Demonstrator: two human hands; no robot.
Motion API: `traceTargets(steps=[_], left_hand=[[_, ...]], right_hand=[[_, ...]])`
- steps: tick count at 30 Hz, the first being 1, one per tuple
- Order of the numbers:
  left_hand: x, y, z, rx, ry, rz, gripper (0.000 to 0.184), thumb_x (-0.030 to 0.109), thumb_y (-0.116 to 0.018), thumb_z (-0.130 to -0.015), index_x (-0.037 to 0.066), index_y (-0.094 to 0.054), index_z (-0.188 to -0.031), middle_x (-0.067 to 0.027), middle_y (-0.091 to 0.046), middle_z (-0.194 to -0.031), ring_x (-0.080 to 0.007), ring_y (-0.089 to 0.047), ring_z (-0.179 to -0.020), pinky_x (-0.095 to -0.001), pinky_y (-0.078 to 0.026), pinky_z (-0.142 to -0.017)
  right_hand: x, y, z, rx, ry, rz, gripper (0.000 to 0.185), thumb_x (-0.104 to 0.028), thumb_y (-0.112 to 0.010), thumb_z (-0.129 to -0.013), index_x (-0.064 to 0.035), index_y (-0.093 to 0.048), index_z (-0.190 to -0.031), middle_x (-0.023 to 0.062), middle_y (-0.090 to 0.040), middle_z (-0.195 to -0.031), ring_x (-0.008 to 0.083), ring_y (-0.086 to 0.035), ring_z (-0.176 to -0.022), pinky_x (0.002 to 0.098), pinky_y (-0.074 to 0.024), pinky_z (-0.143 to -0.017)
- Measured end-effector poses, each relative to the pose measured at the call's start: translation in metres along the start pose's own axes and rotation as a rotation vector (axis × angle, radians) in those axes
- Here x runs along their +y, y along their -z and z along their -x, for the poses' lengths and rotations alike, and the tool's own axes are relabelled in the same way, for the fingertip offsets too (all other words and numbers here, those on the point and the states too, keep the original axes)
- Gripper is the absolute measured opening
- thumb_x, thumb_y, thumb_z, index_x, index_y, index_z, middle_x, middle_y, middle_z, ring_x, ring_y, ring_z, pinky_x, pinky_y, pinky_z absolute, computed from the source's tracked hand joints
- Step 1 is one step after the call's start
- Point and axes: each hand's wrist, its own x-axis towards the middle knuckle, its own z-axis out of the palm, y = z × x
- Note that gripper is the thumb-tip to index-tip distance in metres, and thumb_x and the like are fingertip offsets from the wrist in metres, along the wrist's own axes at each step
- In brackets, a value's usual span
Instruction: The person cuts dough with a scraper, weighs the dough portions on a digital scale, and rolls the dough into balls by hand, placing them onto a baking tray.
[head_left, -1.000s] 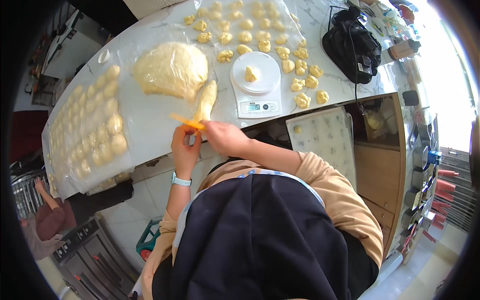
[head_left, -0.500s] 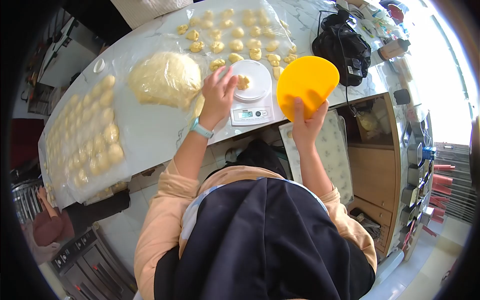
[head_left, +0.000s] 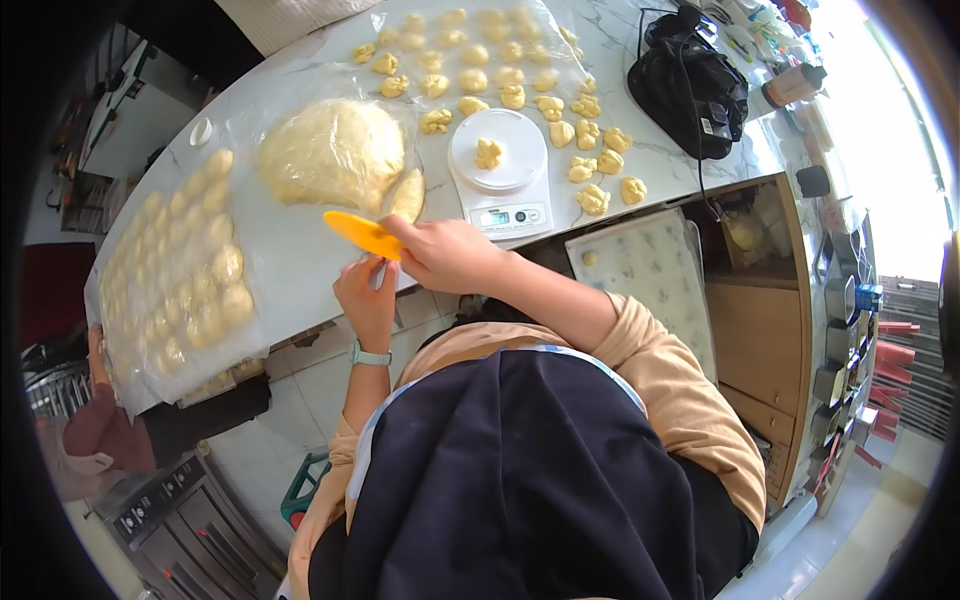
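My right hand (head_left: 455,256) is closed around a yellow dough scraper (head_left: 352,232), held nearly edge-on at the table's front edge. Just below it my left hand (head_left: 366,300) has its fingers bent together near the scraper's lower edge; whatever they grip, if anything, is hidden. A white kitchen scale (head_left: 512,194) stands right of the hands, with a small dough piece (head_left: 488,153) on its round plate. Behind the scraper lies a large dough mass (head_left: 325,150) under clear plastic. A smaller dough strip (head_left: 408,195) rests at its right side.
Several loose dough pieces (head_left: 593,200) lie right of the scale, more behind it partly under plastic. Rows of dough balls (head_left: 185,255) sit under plastic at left. A black bag (head_left: 685,95) with a cord is at back right. Another person's sleeve (head_left: 105,435) shows at far left.
My right hand has swung the scraper left across the scale's front, from right of it. My left hand has withdrawn from the dough piece on the scale toward the table's front edge.
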Motion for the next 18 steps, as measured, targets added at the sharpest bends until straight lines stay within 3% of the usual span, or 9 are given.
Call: traceTargets(steps=[3,6,10,13,15,17,18], left_hand=[[0.001,0.005,0.007,0.015,-0.028,-0.002,0.019,0.013,-0.076,-0.073,0.007,-0.066,-0.088,-0.0057,-0.066,-0.087,-0.027,-0.059,-0.089,-0.0399,-0.044,-0.082],[0.003,0.005,0.01,0.037,-0.082,-0.045,0.019,0.009,-0.075,-0.074,0.006,-0.066,-0.089,-0.0073,-0.066,-0.088,-0.0276,-0.059,-0.091,-0.0407,-0.045,-0.085],[0.009,0.013,0.006,0.007,-0.043,0.098,0.021,0.004,-0.074,-0.075,0.004,-0.064,-0.093,-0.0084,-0.065,-0.09,-0.0255,-0.061,-0.088,-0.0365,-0.049,-0.081],[0.008,0.007,0.015,-0.057,0.202,0.368,0.018,0.002,-0.073,-0.078,0.004,-0.063,-0.093,-0.0085,-0.065,-0.09,-0.0225,-0.062,-0.082,-0.0315,-0.051,-0.075],[0.015,0.005,0.015,-0.016,0.1,0.434,0.015,0.004,-0.074,-0.079,0.004,-0.064,-0.09,-0.0083,-0.065,-0.091,-0.0209,-0.063,-0.078,-0.0294,-0.05,-0.072],[0.03,0.007,0.009,0.001,0.023,0.418,0.014,0.006,-0.075,-0.079,0.005,-0.065,-0.088,-0.0075,-0.066,-0.091,-0.0201,-0.062,-0.077,-0.0294,-0.05,-0.072],[0.041,0.008,0.0,-0.004,-0.006,0.37,0.014,0.008,-0.076,-0.079,0.005,-0.065,-0.087,-0.007,-0.066,-0.091,-0.0202,-0.062,-0.078,-0.0304,-0.049,-0.074]], right_hand=[[-0.018,0.009,-0.033,-0.204,0.052,0.139,0.035,-0.011,-0.058,-0.08,-0.0049,-0.045,-0.111,0.0126,-0.058,-0.056,0.0353,-0.062,-0.054,0.0442,-0.0493,-0.052],[-0.017,-0.01,-0.041,-0.269,0.094,0.272,0.032,-0.013,-0.059,-0.081,-0.0041,-0.045,-0.108,0.0136,-0.061,-0.065,0.0338,-0.064,-0.06,0.0434,-0.0496,-0.052],[0.024,-0.047,-0.011,0.01,0.195,0.06,0.033,-0.016,-0.06,-0.084,-0.0022,-0.046,-0.11,0.0162,-0.064,-0.08,0.0353,-0.065,-0.07,0.0411,-0.0514,-0.057],[0.045,-0.053,0.028,0.246,0.151,-0.086,0.033,-0.015,-0.061,-0.085,-0.0007,-0.047,-0.111,0.0177,-0.064,-0.086,0.0374,-0.064,-0.073,0.0417,-0.0523,-0.06],[0.05,-0.048,0.051,0.387,0.048,-0.176,0.034,-0.013,-0.062,-0.084,0.001,-0.048,-0.111,0.0184,-0.064,-0.084,0.0392,-0.063,-0.072,0.044,-0.0525,-0.061],[0.055,-0.039,0.069,0.635,0.028,-0.247,0.035,-0.009,-0.062,-0.087,0.0024,-0.044,-0.116,0.0176,-0.068,-0.094,0.0339,-0.068,-0.071,0.0385,-0.0546,-0.057],[0.06,-0.035,0.079,0.796,0.052,-0.19,0.037,-0.004,-0.064,-0.087,0.0008,-0.046,-0.12,0.0154,-0.067,-0.099,0.0266,-0.069,-0.081,0.0324,-0.0534,-0.067]])
